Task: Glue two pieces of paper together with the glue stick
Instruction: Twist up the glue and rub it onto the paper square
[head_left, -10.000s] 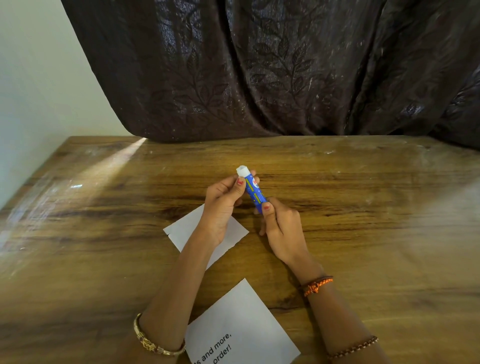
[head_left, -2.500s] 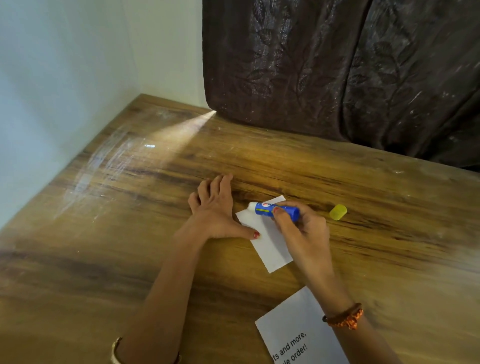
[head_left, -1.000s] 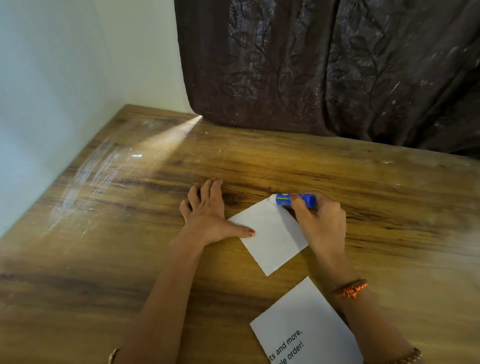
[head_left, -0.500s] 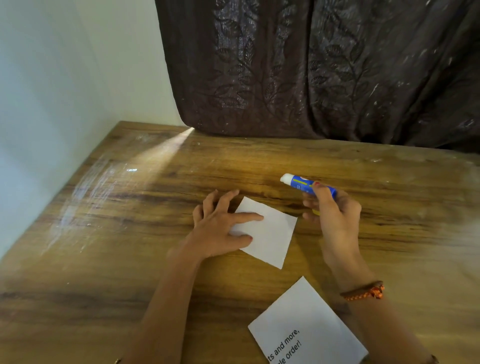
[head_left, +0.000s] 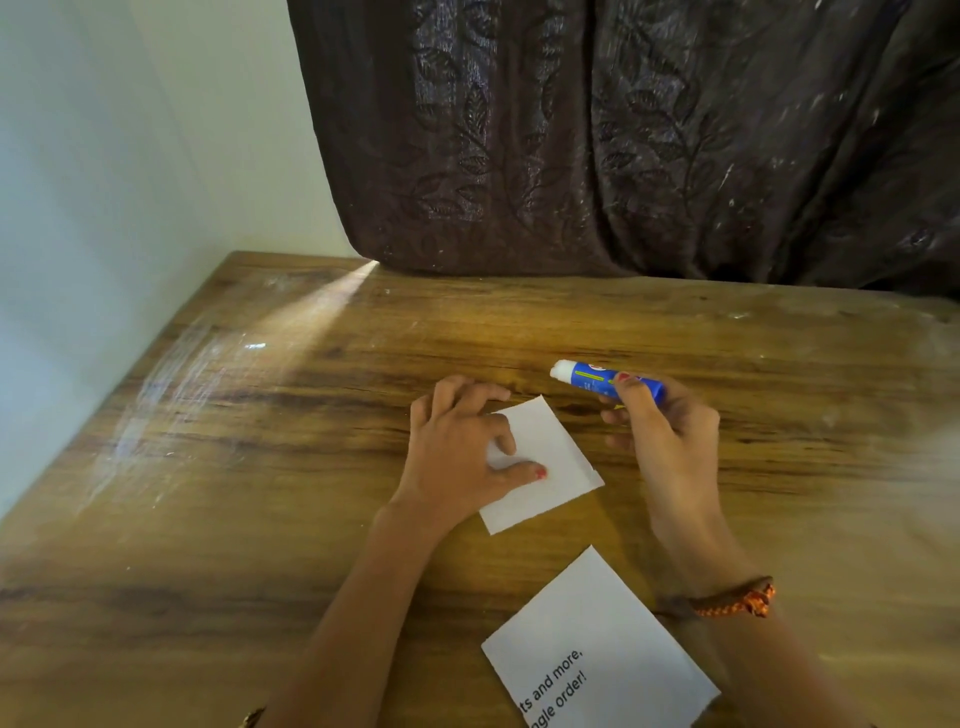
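Step in hand: gluing stage, by my reading. The glue stick (head_left: 605, 379) is uncapped, white tip bare, lifted clear of the small paper (head_left: 545, 462). Whether the sheet already carries glue cannot be told; no sheen shows.

Next move calls for: either the tip comes down onto the small paper, just left of and nearer than the right fingers, or the printed paper (head_left: 597, 644) is lifted and laid over. Edges need squaring before pressing. Judgement only.

Left hand (head_left: 462, 452): palm down, fingers spread and curled onto the small paper's left part; thumb lies flat across its middle. Fingers apart, pressing, not gripping; the sheet is pinned to the bench (head_left: 260, 493).

Right hand (head_left: 660, 431): raised off the bench, wrist cocked. Fingers together, clamped around the blue barrel's back end; tip points left, away from the knuckles, out beyond the fingertips.

Small paper: flat, skewed, right corner slightly lifted or folded, between the two hands; its far corner lies below the glue tip, apart from it.

Printed paper: text side up, near the right wrist, well behind both sets of fingers, untouched.

Cap: not visible.

Risk: thin sheet may drag under the stick if the left fingers ease off.
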